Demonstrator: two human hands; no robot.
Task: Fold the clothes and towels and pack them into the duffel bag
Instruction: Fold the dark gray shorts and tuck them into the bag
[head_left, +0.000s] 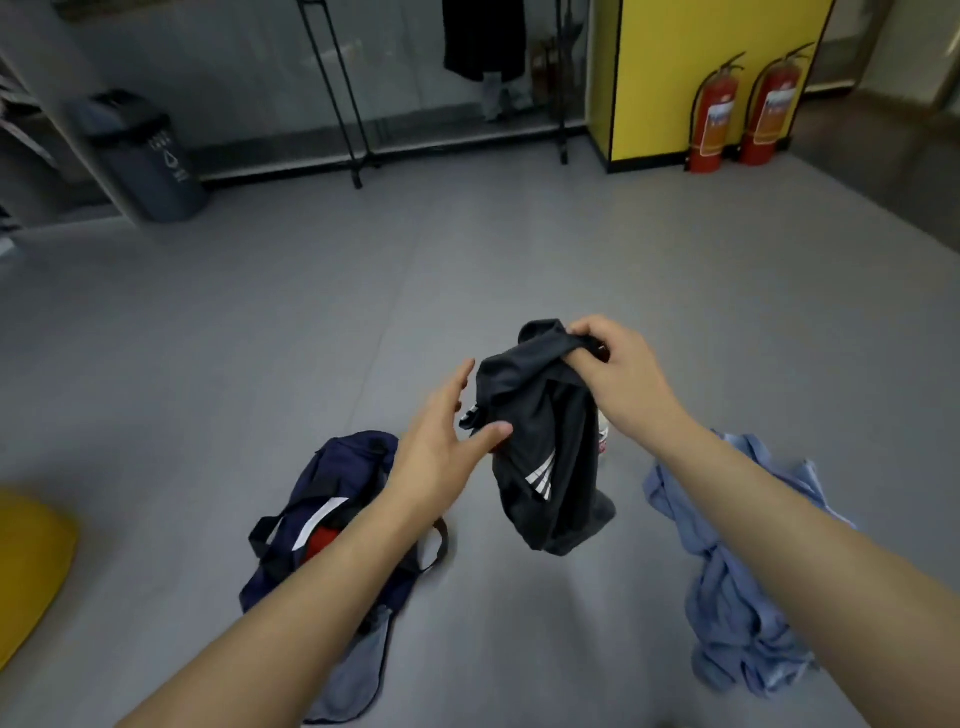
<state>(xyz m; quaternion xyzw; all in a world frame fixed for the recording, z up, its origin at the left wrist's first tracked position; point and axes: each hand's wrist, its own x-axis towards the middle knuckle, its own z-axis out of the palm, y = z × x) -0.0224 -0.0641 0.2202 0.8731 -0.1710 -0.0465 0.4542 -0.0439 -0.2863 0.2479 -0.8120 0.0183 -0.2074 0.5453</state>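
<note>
Above the grey floor, in front of your chest, your right hand (613, 358) has its fingers curled tight round the bunched top of a dark charcoal sports garment with white stripes (545, 467), which hangs down free of the floor. Your left hand (441, 441) is spread wide just beside it, fingers straight. Its thumb lies across the near left edge of the fabric, but you cannot tell whether the fingers behind touch it.

Below your left forearm, the navy fabric duffel bag with black straps (343, 499) lies on the floor with its mouth open, and something red (319, 543) shows inside beside a white band. A grey-blue cloth (358, 670) lies at the bag's near end, touching it. To your right, a light blue shirt (737, 587) sits crumpled on the floor, partly under your right forearm and well apart from the bag.

At the far left edge a yellow rounded object (26, 561) is cut off by the frame. Against the far wall stand a dark grey bin (150, 161), a black metal clothes rack (343, 104) and two red fire extinguishers (714, 119) beside a yellow panel (691, 67).
</note>
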